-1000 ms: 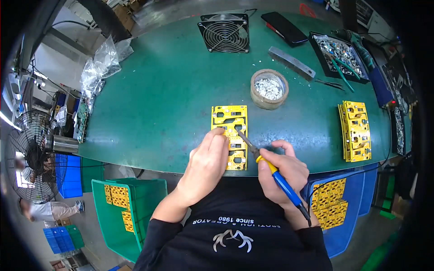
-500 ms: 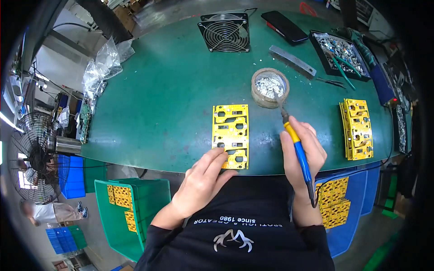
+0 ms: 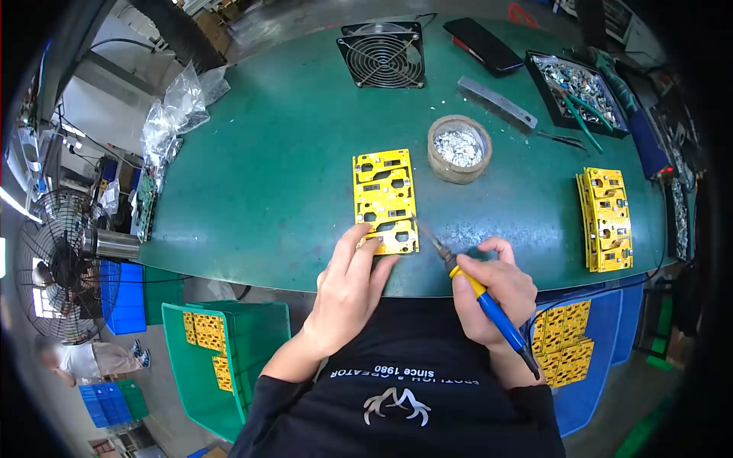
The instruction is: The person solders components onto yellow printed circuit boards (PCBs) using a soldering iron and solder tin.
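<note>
A yellow circuit board panel [image 3: 387, 183] with several cut-outs lies on the green table, its far end tilted slightly left. My left hand [image 3: 349, 286] grips its near left corner, fingers on top and thumb by the near edge. In my right hand [image 3: 496, 294] is a soldering iron [image 3: 496, 317] with a blue and yellow handle. Its metal tip points up and left, close to the board's right edge; whether they touch I cannot tell. Beyond that hand stands a round brown pot [image 3: 456, 169] holding silvery solder scraps.
A small black fan [image 3: 384, 61] stands at the back. Stacked yellow boards [image 3: 607, 221] sit at the right. Behind them are a parts tray [image 3: 576, 95] with green-handled pliers, a metal bar [image 3: 498, 104] and a black phone [image 3: 482, 46]. Bins with boards flank me, one green [image 3: 263, 343], one blue [image 3: 603, 351].
The soldering iron has come out of the pot and moved left and nearer to me, toward the board. My left hand has pushed the board away from me and turned it slightly.
</note>
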A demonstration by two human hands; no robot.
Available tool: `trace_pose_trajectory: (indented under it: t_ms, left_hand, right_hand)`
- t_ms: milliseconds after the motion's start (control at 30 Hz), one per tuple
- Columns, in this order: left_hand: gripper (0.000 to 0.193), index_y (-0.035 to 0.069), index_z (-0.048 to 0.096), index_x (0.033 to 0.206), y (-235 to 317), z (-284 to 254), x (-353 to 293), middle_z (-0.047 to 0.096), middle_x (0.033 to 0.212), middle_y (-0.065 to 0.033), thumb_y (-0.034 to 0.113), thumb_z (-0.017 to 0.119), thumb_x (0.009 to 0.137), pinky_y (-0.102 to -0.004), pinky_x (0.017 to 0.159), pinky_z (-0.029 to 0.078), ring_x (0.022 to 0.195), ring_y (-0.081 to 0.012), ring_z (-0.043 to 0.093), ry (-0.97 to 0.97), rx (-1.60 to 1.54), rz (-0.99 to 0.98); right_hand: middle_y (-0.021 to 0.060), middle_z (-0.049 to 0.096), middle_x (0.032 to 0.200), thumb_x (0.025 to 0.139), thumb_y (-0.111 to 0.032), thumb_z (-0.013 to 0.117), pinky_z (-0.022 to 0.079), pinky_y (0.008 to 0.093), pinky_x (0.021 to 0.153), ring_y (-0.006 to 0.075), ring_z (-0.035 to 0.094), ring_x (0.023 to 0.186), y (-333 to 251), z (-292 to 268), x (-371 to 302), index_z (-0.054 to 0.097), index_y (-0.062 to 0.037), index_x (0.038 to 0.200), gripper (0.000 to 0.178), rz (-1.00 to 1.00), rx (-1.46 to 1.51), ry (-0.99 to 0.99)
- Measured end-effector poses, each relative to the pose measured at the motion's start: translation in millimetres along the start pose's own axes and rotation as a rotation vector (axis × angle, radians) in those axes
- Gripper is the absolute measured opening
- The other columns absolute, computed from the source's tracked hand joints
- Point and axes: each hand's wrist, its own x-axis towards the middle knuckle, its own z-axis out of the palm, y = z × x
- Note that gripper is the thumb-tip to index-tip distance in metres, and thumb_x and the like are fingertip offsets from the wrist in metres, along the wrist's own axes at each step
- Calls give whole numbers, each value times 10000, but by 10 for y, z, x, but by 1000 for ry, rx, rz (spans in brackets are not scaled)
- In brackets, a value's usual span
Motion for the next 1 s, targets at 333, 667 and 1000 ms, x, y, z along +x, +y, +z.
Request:
trace_pose_trajectory:
  t_ms: [333, 667, 1000]
  left_hand:
    - [214, -44, 686, 1099, -6, 37, -148, 688, 1119, -167, -30, 751, 896, -390, 702, 620, 854, -348, 736, -19, 47, 43]
    - [249, -34, 701, 1090, 25, 166, -155, 701, 1105, -137, -54, 775, 853, -340, 679, 624, 853, -282, 743, 81, 106, 121]
    - [255, -46, 698, 1087, 24, 199, -163, 700, 1115, -148, -60, 776, 845, -345, 686, 629, 858, -288, 744, 103, 120, 147]
  right_hand:
    - [79, 715, 680, 747, 9, 781, 571, 438, 833, 197, 675, 550, -50, 43, -11, 771, 19, 939, 193, 59, 92, -57]
    - [118, 762, 775, 808, 41, 728, 553, 484, 895, 232, 728, 656, -60, 21, -32, 756, 25, 983, 179, 110, 123, -117]
    - [124, 765, 796, 815, 37, 737, 558, 477, 895, 246, 743, 695, -79, 31, -5, 759, 20, 958, 145, 148, 134, -126]
